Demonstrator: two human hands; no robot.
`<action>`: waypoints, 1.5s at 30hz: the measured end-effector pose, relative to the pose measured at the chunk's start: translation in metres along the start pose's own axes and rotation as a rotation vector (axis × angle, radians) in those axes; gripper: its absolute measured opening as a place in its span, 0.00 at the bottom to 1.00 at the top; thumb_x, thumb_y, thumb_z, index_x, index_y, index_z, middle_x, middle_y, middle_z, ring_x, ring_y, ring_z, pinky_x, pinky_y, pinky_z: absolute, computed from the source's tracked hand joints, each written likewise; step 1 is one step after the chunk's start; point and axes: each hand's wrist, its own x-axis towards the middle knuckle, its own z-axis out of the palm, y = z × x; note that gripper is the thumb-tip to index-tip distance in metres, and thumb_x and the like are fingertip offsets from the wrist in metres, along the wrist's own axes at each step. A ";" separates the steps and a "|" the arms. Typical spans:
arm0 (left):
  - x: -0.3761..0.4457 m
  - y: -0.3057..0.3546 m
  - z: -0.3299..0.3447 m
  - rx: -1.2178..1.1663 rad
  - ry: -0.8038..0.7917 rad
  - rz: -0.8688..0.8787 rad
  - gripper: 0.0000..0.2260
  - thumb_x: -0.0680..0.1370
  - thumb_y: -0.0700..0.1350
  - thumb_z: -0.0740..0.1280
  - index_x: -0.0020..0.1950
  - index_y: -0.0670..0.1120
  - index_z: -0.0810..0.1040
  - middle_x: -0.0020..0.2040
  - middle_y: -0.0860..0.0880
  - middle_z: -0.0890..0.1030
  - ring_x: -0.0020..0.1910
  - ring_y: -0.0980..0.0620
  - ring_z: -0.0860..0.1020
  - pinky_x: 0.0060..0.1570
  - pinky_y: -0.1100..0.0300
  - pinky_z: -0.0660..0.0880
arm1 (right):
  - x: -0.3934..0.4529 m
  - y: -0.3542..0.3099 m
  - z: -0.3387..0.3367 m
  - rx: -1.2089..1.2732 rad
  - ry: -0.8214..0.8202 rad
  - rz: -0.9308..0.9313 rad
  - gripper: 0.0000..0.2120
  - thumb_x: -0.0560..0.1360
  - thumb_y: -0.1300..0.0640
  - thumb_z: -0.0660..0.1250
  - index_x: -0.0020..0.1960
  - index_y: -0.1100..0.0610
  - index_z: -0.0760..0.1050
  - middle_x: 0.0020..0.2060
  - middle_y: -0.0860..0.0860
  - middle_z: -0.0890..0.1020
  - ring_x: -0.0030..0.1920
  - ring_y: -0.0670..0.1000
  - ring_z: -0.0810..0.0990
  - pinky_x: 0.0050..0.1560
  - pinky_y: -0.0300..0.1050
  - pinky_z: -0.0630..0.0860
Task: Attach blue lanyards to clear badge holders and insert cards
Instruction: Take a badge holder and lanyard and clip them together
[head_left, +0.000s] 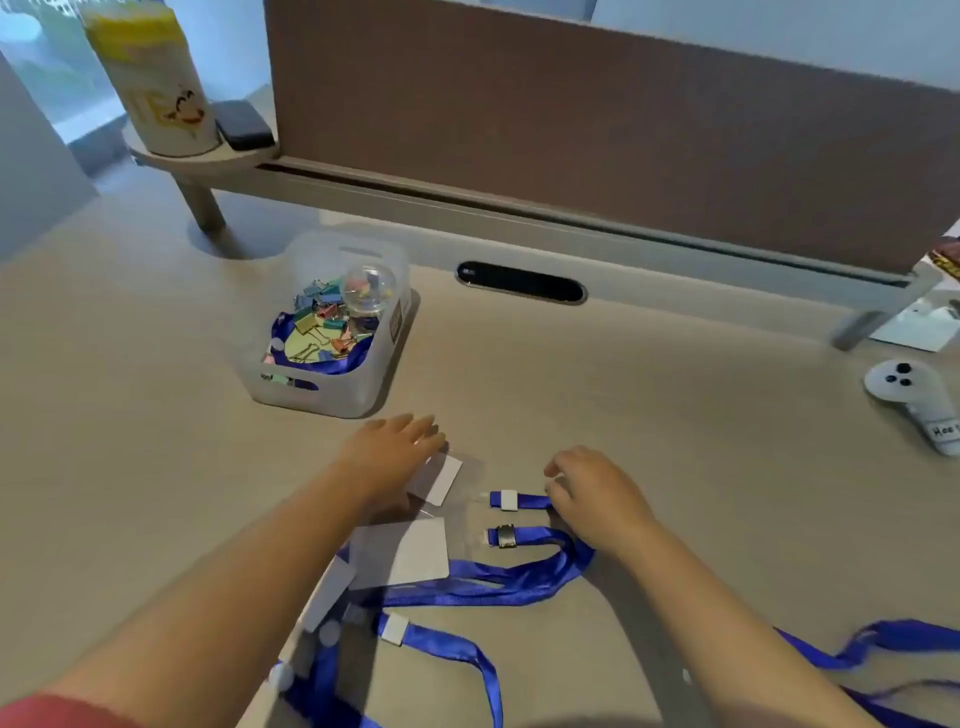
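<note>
Several clear badge holders with white cards lie on the desk. My left hand (395, 447) rests flat, fingers spread, on the far badge holder (444, 480). A second badge holder (410, 553) lies nearer me, and a third card (330, 592) sits by my left forearm. Blue lanyards (519, 577) are strewn around them. My right hand (592, 496) has its fingers curled on the strap of the upper blue lanyard (524, 501), whose white clip end points at the far holder. Just below it lies a lanyard end with a metal clip (505, 536).
A translucent bin (332, 400) with colourful binder clips and a blue lanyard stands behind my left hand. A white controller (914, 400) lies at the right. A brown partition (623, 130) and cable slot (521, 281) bound the back. A cup (156, 78) sits on a shelf.
</note>
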 end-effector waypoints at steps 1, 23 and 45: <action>0.004 -0.001 0.000 0.032 -0.026 0.004 0.37 0.70 0.48 0.70 0.72 0.49 0.52 0.75 0.46 0.55 0.73 0.45 0.57 0.72 0.49 0.58 | 0.004 0.002 0.003 -0.005 -0.011 0.010 0.16 0.78 0.57 0.54 0.62 0.58 0.72 0.61 0.54 0.75 0.60 0.54 0.73 0.60 0.48 0.71; 0.013 -0.003 -0.005 -0.427 -0.121 -0.152 0.31 0.66 0.46 0.74 0.61 0.45 0.60 0.57 0.42 0.75 0.46 0.49 0.73 0.49 0.57 0.75 | 0.017 0.002 0.014 0.058 -0.011 0.021 0.15 0.78 0.57 0.54 0.63 0.58 0.71 0.62 0.54 0.75 0.60 0.53 0.73 0.59 0.46 0.70; -0.001 -0.009 -0.070 -0.409 0.417 -0.141 0.17 0.78 0.47 0.58 0.66 0.47 0.67 0.67 0.46 0.72 0.66 0.47 0.67 0.66 0.51 0.63 | 0.016 -0.035 -0.037 0.861 0.054 -0.007 0.09 0.76 0.65 0.58 0.42 0.56 0.74 0.31 0.49 0.77 0.29 0.47 0.70 0.34 0.38 0.69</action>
